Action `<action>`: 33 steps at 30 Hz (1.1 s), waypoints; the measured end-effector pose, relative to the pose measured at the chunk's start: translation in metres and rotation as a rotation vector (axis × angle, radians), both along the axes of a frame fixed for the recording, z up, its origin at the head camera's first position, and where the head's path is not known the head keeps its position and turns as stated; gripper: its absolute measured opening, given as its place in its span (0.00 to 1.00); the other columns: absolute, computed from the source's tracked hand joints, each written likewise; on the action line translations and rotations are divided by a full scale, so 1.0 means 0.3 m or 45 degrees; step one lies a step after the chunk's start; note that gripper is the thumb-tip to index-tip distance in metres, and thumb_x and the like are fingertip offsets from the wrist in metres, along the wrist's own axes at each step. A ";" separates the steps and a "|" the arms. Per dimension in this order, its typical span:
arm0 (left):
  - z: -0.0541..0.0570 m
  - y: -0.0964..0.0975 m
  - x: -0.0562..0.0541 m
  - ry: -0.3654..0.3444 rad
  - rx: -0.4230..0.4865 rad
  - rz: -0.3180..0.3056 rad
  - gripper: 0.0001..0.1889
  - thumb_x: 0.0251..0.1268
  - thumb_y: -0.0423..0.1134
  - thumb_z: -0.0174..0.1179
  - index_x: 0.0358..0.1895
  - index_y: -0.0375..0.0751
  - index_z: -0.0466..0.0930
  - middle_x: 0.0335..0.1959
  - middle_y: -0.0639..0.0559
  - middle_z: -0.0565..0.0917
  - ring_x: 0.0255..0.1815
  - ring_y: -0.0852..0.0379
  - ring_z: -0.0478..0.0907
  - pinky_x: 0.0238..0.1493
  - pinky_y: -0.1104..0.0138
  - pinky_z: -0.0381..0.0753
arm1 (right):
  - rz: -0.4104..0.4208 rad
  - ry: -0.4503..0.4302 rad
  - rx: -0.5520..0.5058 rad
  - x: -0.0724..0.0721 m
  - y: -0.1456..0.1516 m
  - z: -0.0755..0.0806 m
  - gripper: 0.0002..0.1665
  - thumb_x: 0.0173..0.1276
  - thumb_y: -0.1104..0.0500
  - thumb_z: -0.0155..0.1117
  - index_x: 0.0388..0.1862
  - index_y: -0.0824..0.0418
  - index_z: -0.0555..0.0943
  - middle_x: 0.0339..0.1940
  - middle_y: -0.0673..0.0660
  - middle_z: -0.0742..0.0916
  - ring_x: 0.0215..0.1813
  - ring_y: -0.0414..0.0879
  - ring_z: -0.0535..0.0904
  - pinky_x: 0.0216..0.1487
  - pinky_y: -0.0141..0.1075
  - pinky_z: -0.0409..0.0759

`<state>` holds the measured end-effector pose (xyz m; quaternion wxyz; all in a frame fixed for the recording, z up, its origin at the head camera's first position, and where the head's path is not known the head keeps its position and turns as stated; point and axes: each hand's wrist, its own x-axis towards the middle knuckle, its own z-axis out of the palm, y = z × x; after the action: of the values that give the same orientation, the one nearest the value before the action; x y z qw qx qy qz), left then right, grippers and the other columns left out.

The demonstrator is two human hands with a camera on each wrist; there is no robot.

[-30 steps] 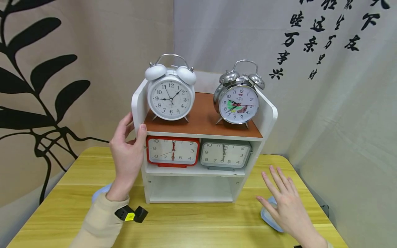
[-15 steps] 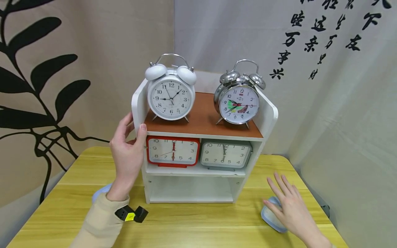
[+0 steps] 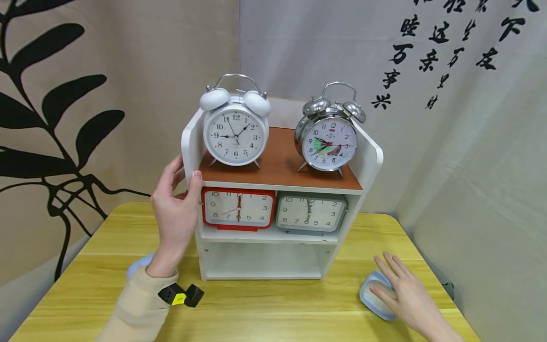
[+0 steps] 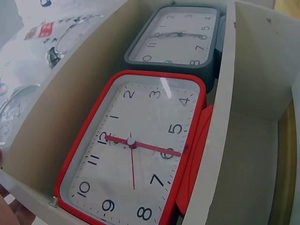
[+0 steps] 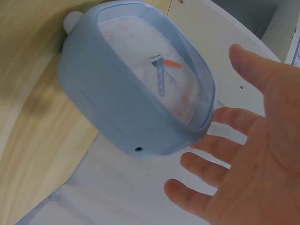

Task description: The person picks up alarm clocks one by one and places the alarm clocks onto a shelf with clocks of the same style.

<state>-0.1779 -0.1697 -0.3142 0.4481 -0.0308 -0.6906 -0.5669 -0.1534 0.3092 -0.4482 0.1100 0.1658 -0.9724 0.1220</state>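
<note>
A small white shelf point(image 3: 269, 274) with a brown top board stands on the table. My left hand point(image 3: 175, 211) grips its left side panel, thumb on the front edge and fingers along the outside. My right hand point(image 3: 406, 294) is spread beside a light-blue clock point(image 3: 376, 301) on the table at right. In the right wrist view, the fingers point(image 5: 211, 168) are apart with nothing held, close to the blue clock point(image 5: 112, 103); contact is unclear. On the middle shelf sit a red-framed clock point(image 4: 126, 164) and a grey-framed clock point(image 4: 180, 42).
A white twin-bell alarm clock point(image 3: 236, 137) and a silver twin-bell alarm clock point(image 3: 329, 147) stand on the top board. Another light-blue object point(image 3: 138, 263) lies partly hidden behind my left wrist. Curtains point(image 3: 478, 190) enclose the wooden table point(image 3: 256, 313).
My right hand has moved down and to the right beside the blue clock, showing more of it. The left hand, the shelf and the clocks have stayed put.
</note>
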 end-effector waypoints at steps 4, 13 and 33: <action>0.001 -0.001 0.001 -0.001 0.003 0.002 0.23 0.76 0.34 0.59 0.72 0.43 0.78 0.67 0.47 0.85 0.59 0.71 0.81 0.47 0.83 0.84 | -0.001 0.000 0.024 0.007 0.014 -0.005 0.44 0.69 0.43 0.74 0.77 0.64 0.73 0.78 0.73 0.74 0.76 0.75 0.69 0.67 0.71 0.75; 0.005 -0.001 0.003 -0.009 0.010 0.004 0.23 0.76 0.34 0.59 0.72 0.44 0.78 0.66 0.47 0.85 0.58 0.71 0.81 0.46 0.83 0.85 | -0.023 -0.042 0.037 0.005 0.025 -0.011 0.39 0.69 0.50 0.74 0.74 0.66 0.76 0.67 0.71 0.84 0.64 0.69 0.83 0.59 0.64 0.84; -0.002 -0.002 0.000 -0.010 -0.009 -0.002 0.23 0.77 0.34 0.59 0.72 0.43 0.77 0.68 0.47 0.84 0.60 0.69 0.81 0.47 0.84 0.84 | -0.007 0.053 0.091 0.024 -0.057 -0.003 0.27 0.63 0.52 0.80 0.60 0.59 0.87 0.39 0.46 0.88 0.32 0.30 0.74 0.29 0.29 0.76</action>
<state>-0.1779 -0.1704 -0.3147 0.4446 -0.0307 -0.6944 -0.5650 -0.1461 0.2922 -0.4492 0.1247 0.1694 -0.9741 0.0832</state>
